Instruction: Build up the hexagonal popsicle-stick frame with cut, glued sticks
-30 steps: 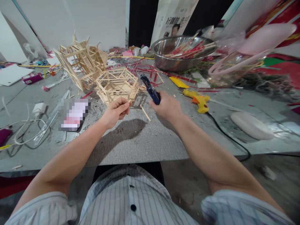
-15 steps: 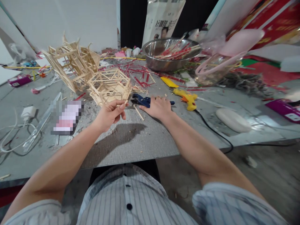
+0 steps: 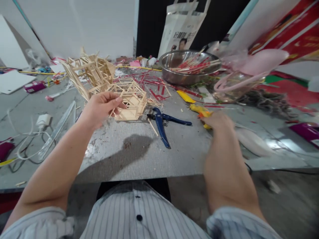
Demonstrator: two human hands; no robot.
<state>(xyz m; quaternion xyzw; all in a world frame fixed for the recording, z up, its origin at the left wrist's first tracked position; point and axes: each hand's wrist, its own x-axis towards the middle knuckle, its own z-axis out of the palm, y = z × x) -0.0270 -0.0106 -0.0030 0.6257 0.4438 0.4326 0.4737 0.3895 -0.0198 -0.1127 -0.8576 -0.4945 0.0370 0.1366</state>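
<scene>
My left hand (image 3: 102, 108) is closed in a pinch around a short thin wooden stick (image 3: 112, 112), in front of the open stick frame (image 3: 132, 99). That frame is built of pale sticks, with a taller stick structure (image 3: 92, 71) behind it. My right hand (image 3: 220, 121), smeared by motion, lies over the handle of a yellow hot glue gun (image 3: 199, 110); its fingers are mostly hidden. Between my hands the blue cutter pliers (image 3: 161, 124) lie on the table with handles spread. A loose wooden stick (image 3: 153, 127) rests beside their jaws.
A steel bowl (image 3: 169, 74) at the back holds red and pale sticks. Red strips (image 3: 159, 89) are scattered before it. A white charger (image 3: 43, 121) with cable lies left. Right are a white oval object (image 3: 253, 142), a pink basket-like item (image 3: 241, 78) and a purple box (image 3: 305, 132).
My right hand has left the blue pliers and moved right to the glue gun; the pliers' handles now stand apart. My left hand has shifted left with the small stick. The view has tilted slightly.
</scene>
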